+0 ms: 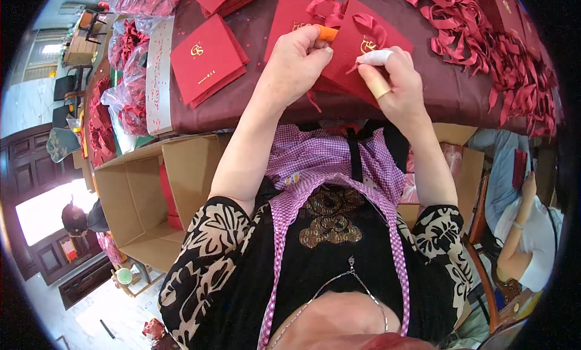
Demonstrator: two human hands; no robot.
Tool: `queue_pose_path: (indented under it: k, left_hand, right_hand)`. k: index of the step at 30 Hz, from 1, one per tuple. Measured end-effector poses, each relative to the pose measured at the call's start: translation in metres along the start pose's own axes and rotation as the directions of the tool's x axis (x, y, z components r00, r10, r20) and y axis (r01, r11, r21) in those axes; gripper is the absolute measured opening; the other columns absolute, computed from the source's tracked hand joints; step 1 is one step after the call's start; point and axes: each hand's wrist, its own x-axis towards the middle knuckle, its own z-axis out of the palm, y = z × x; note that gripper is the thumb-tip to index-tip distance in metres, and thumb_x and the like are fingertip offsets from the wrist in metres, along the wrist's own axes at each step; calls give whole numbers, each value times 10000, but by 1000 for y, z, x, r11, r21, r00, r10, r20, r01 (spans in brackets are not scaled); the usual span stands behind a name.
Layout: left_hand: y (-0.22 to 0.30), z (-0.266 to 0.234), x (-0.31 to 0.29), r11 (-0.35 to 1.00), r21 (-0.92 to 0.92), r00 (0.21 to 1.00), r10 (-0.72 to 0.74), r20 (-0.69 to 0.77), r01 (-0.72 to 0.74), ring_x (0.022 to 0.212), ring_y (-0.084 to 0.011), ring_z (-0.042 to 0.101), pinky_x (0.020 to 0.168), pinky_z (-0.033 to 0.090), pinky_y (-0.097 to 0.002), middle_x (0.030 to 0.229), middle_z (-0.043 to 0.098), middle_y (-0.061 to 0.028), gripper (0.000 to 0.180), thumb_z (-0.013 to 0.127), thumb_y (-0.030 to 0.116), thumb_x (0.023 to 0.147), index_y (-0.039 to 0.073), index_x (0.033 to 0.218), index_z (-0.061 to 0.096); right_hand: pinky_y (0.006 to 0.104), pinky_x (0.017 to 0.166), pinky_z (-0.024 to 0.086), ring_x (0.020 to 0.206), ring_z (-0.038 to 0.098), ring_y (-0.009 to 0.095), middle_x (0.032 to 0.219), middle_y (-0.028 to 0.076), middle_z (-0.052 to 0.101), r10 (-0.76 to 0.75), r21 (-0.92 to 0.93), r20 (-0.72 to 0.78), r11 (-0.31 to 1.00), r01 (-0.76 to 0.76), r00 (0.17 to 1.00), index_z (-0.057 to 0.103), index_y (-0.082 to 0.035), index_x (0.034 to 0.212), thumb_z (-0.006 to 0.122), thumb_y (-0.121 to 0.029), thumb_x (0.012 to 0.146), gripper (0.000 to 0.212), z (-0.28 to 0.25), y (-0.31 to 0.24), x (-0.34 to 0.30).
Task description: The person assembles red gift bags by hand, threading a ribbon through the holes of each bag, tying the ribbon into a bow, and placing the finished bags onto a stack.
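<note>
A red paper bag [339, 80] with a gold emblem lies tilted in front of me, a red ribbon [372, 28] looped on its face. My left hand [293, 65] is closed at the bag's left edge, an orange covering [327, 33] on one finger. Between thumb and forefinger, my right hand [396, 83] pinches a thin red ribbon end [352, 68] over the bag. White and yellowish wraps cover two of its fingers. Behind the left hand lies another red bag [281, 20] with a ribbon loop [327, 11] at its top.
More red bags [206, 59] are stacked at left, others at the far edge. Loose red ribbons [460, 35] heap along the right of the dark red tablecloth [260, 105]. Plastic-bagged ribbons [130, 65] lie at far left. An open cardboard box [142, 192] stands below; another person [526, 229] sits right.
</note>
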Motion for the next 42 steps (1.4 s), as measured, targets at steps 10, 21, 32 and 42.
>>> queue_pose_path:
  k: [10, 21, 32, 42]
  left_hand:
    - [4, 1, -3, 1000, -17, 999, -26, 23, 27, 858, -53, 555, 772, 455, -195, 949, 627, -6, 282, 581, -7, 871, -42, 1149, 610]
    - [9, 4, -6, 1000, 28, 1000, 10, 4, -10, 851, -53, 556, 767, 454, -200, 923, 623, -1, 256, 582, 8, 874, -41, 1123, 614]
    - [12, 7, -9, 998, 27, 998, 59, 10, -59, 839, -53, 551, 758, 453, -204, 906, 616, 2, 239, 575, 9, 876, -35, 1108, 616]
    - [17, 13, -11, 995, -2, 994, 100, -34, -100, 780, -102, 595, 724, 498, -258, 831, 652, -61, 174, 576, 4, 851, -56, 1009, 616]
  right_hand:
    - [329, 768, 413, 792, 587, 222, 869, 60, 657, 15, -30, -68, 999, -17, 998, 668, -78, 949, 718, -112, 795, 166, 12, 0, -3]
    - [349, 781, 398, 770, 594, 230, 804, 55, 636, -24, -61, -27, 998, 22, 999, 652, -77, 906, 701, -123, 807, 120, 9, -1, -3]
    - [355, 778, 400, 740, 581, 255, 782, 72, 650, 25, -73, 14, 997, -23, 1000, 645, -82, 891, 689, -185, 840, 123, 6, -5, -2]
    - [355, 781, 403, 701, 567, 264, 742, 75, 641, 106, 2, -37, 994, -106, 994, 636, -79, 835, 665, -156, 848, 84, 7, -10, 2]
